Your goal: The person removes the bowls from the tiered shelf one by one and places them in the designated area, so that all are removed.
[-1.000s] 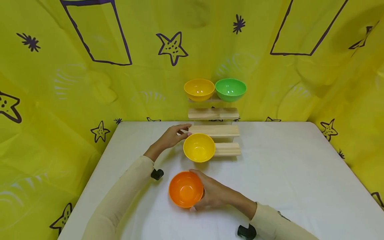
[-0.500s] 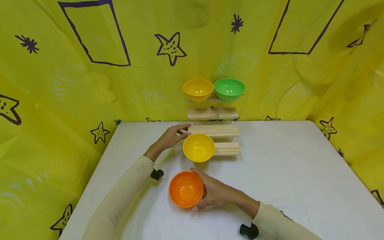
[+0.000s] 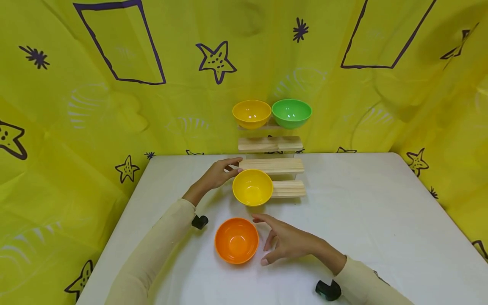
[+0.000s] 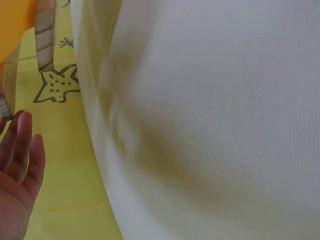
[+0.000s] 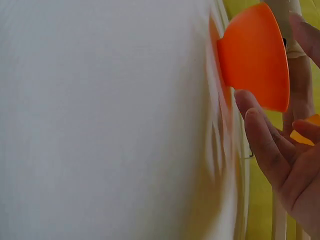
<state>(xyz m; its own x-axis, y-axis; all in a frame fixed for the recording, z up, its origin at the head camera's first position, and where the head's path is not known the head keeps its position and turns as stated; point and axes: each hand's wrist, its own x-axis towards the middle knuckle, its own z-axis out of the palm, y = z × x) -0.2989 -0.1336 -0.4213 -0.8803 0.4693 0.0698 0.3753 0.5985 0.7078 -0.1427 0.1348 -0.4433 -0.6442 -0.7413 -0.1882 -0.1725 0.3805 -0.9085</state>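
My left hand (image 3: 219, 173) pinches the left end of one step of a wooden stepped stand (image 3: 272, 166), index finger at the back edge and thumb at the front. Right by that thumb, a yellow bowl (image 3: 253, 188) sits on the lowest step, at its left end. An orange bowl (image 3: 236, 240) stands upright on the white table in front of the stand. Just to its right is my right hand (image 3: 291, 239), thumb and fingers spread and holding nothing. In the right wrist view the fingers hang beside the orange bowl (image 5: 257, 60).
On the top step, a yellow-orange bowl (image 3: 252, 114) and a green bowl (image 3: 292, 114) stand side by side. Behind them hangs a yellow patterned cloth (image 3: 183, 97), which also runs along both sides of the white table (image 3: 362, 212).
My right hand has let go of the orange bowl and drawn back to the right. The orange bowl stays in place, and the left hand has kept its hold on the stand.
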